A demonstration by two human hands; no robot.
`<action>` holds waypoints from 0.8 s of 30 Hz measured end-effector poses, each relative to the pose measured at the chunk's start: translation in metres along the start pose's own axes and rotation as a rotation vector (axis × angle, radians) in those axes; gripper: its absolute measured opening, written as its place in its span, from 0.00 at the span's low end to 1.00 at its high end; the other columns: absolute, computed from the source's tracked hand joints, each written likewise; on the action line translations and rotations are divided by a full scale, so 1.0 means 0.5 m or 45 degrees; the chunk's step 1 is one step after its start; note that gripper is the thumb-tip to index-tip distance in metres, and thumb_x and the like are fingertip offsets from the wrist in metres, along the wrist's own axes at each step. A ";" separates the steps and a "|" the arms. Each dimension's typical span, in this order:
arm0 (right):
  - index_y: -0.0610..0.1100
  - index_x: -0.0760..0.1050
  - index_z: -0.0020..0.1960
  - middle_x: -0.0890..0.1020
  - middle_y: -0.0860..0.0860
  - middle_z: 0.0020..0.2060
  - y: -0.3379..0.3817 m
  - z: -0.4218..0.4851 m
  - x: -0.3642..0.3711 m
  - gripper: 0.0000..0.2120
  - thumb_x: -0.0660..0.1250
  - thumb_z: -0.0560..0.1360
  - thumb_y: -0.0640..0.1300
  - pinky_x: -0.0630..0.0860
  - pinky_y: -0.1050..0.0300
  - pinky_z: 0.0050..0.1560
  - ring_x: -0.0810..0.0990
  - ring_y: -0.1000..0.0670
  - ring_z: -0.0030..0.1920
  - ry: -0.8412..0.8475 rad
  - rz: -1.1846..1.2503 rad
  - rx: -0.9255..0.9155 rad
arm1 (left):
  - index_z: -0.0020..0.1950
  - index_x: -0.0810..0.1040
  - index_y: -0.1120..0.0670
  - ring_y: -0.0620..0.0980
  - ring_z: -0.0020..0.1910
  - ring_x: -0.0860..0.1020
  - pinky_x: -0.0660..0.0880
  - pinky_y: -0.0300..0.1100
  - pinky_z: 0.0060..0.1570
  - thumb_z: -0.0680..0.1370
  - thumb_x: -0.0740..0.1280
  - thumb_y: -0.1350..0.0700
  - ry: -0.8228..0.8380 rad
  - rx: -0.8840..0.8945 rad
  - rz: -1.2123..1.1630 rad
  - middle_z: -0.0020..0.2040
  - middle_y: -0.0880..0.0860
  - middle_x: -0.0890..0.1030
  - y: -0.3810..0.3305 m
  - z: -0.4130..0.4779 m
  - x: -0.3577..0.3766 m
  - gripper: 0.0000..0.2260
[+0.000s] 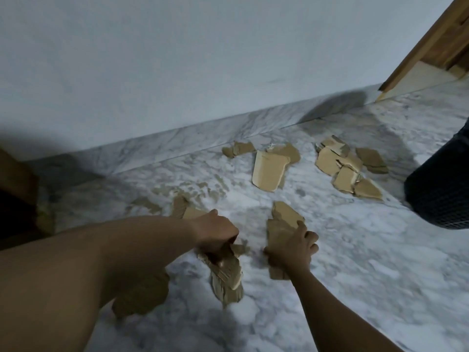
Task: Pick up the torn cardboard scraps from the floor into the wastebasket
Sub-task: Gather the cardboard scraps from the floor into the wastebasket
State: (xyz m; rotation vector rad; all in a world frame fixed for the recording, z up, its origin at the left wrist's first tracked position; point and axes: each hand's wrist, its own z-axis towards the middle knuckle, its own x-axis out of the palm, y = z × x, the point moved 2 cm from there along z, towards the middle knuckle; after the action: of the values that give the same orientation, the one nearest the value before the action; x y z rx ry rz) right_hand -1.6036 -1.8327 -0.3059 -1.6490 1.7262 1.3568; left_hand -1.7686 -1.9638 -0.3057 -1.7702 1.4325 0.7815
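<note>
Torn brown cardboard scraps lie scattered over the marble floor (355, 262). My left hand (215, 232) is closed on a bundle of cardboard scraps (227, 278) that hangs below the fist. My right hand (294, 247) presses on and grips a flat cardboard scrap (281, 222) on the floor. Farther off lie a large scrap (269, 171), a small one near the skirting (238, 149), and a cluster of several scraps (347, 168). The black mesh wastebasket (441, 184) stands at the right edge, partly cut off.
A pale wall with a marble skirting (177, 141) runs along the back. A wooden door frame (426, 47) rises at the top right. Something dark and brown (15, 194) sits at the left edge. More scraps lie under my left forearm (142, 293).
</note>
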 end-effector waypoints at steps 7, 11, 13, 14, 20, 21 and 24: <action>0.49 0.61 0.72 0.59 0.50 0.63 0.080 -0.029 -0.049 0.42 0.76 0.62 0.47 0.79 0.47 0.54 0.64 0.44 0.64 -0.100 0.208 -0.570 | 0.36 0.74 0.59 0.50 0.28 0.66 0.66 0.40 0.31 0.75 0.72 0.49 0.050 -0.092 -0.366 0.29 0.52 0.68 0.040 -0.073 -0.059 0.17; 0.52 0.62 0.71 0.58 0.57 0.62 0.089 -0.121 0.029 0.40 0.75 0.64 0.56 0.81 0.53 0.51 0.66 0.46 0.63 0.146 0.167 -0.783 | 0.44 0.81 0.66 0.49 0.28 0.66 0.63 0.41 0.30 0.74 0.74 0.48 0.068 -0.309 -0.422 0.30 0.56 0.73 0.067 -0.179 -0.083 0.19; 0.53 0.62 0.71 0.58 0.55 0.64 0.061 -0.178 0.086 0.38 0.72 0.65 0.61 0.74 0.50 0.63 0.63 0.46 0.67 0.316 -0.070 -0.891 | 0.46 0.82 0.63 0.46 0.28 0.66 0.63 0.42 0.31 0.73 0.74 0.46 0.141 -0.448 -0.419 0.34 0.57 0.76 0.075 -0.234 -0.061 0.19; 0.54 0.62 0.71 0.58 0.54 0.66 0.044 -0.201 0.110 0.38 0.71 0.66 0.63 0.73 0.50 0.64 0.63 0.45 0.68 0.379 -0.198 -0.955 | 0.43 0.81 0.60 0.47 0.30 0.67 0.65 0.42 0.34 0.73 0.74 0.45 0.174 -0.508 -0.432 0.34 0.56 0.75 0.078 -0.260 -0.041 0.18; 0.57 0.63 0.71 0.64 0.53 0.68 0.028 -0.240 0.179 0.34 0.63 0.69 0.70 0.65 0.47 0.64 0.65 0.46 0.67 0.043 -0.287 -1.019 | 0.58 0.80 0.61 0.51 0.39 0.72 0.69 0.42 0.38 0.79 0.66 0.43 0.364 -0.743 -0.448 0.50 0.59 0.80 0.053 -0.349 0.095 0.22; 0.57 0.61 0.72 0.63 0.53 0.69 0.032 -0.238 0.182 0.36 0.66 0.69 0.67 0.64 0.45 0.65 0.64 0.46 0.68 -0.015 -0.230 -0.951 | 0.58 0.80 0.60 0.52 0.39 0.73 0.73 0.44 0.41 0.79 0.64 0.43 0.375 -0.758 -0.376 0.49 0.58 0.80 0.045 -0.352 0.104 0.21; 0.57 0.53 0.76 0.59 0.50 0.72 0.031 -0.227 0.189 0.43 0.71 0.67 0.60 0.62 0.42 0.68 0.61 0.45 0.71 -0.045 -0.071 -0.654 | 0.57 0.79 0.58 0.57 0.48 0.78 0.77 0.51 0.49 0.81 0.60 0.44 0.380 -0.784 -0.286 0.53 0.57 0.80 0.022 -0.338 0.112 0.19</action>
State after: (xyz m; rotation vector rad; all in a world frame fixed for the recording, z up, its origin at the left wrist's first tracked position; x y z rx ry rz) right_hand -1.6021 -1.9797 -0.3255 -1.8945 1.3678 1.9005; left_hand -1.7654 -2.1357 -0.2588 -2.5577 1.2111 0.9303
